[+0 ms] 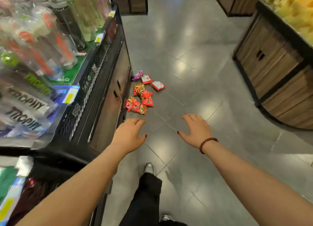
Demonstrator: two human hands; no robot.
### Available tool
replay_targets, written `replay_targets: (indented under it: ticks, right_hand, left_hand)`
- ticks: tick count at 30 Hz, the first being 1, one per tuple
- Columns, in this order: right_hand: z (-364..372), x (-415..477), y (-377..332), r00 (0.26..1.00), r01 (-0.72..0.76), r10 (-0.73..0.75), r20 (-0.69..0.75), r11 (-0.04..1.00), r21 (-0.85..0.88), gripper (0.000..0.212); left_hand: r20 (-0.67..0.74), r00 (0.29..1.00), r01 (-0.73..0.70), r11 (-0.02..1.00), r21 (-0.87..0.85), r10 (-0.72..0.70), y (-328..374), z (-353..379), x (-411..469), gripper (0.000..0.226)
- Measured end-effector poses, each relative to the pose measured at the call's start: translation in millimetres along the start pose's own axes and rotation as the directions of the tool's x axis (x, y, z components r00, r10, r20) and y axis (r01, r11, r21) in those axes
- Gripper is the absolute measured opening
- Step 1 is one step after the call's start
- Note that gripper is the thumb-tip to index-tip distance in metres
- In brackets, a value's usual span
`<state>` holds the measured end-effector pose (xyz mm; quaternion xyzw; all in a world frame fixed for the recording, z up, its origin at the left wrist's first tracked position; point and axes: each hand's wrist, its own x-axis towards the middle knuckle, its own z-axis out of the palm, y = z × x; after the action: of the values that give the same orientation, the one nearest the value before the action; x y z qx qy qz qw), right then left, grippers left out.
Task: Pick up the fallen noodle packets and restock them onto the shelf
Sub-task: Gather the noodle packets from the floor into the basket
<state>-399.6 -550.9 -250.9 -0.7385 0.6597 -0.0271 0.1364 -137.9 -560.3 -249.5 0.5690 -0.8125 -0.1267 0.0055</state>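
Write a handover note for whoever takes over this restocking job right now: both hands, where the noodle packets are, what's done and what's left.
Left hand: open, holding nothing, reaching forward and down beside the black shelf unit.
Right hand: open, holding nothing, stretched out over the floor.
Packets: a cluster of red-and-green packets lies on the floor at the foot of the shelf unit. Two red-and-white packets and a purple packet lie just beyond.
Done: nothing picked up yet.
Left: gather every packet and put it on the shelf. Their slot is not visible from here.
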Motion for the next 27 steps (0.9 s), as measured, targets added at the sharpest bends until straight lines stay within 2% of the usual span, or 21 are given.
replay_targets:
  ticks: [3,7,17,22,27]
  right_hand:
    - [-7,73,12,1.000,-0.008,0.008,-0.012,1.000,-0.006,0.060]
    - [-21,171,25,1.000,-0.018,0.018,-0.003,0.999,-0.034,0.059]
    - [-57,374,69,0.998,0.002,0.001,0.070,0.999,-0.044,0.059]
    - [-68,493,113,0.990,0.066,-0.058,0.132,0.996,-0.057,0.059]
    - [-88,608,153,0.970,0.161,-0.142,0.197,0.983,-0.084,0.057]
  left_hand:
    - [-0.011,1.000,-0.022,0.999,0.035,0.022,-22,-8,73,0.058]
    - [-0.032,0.999,-0.032,0.999,-0.006,0.032,-54,-22,170,0.049]
    - [0.016,1.000,0.006,0.998,-0.063,-0.005,-92,-62,375,0.057]
    - [0.023,0.996,0.084,0.995,-0.052,-0.083,-105,-61,478,0.053]
    - [0.047,0.973,0.231,0.970,-0.077,-0.227,-111,-71,569,0.054]
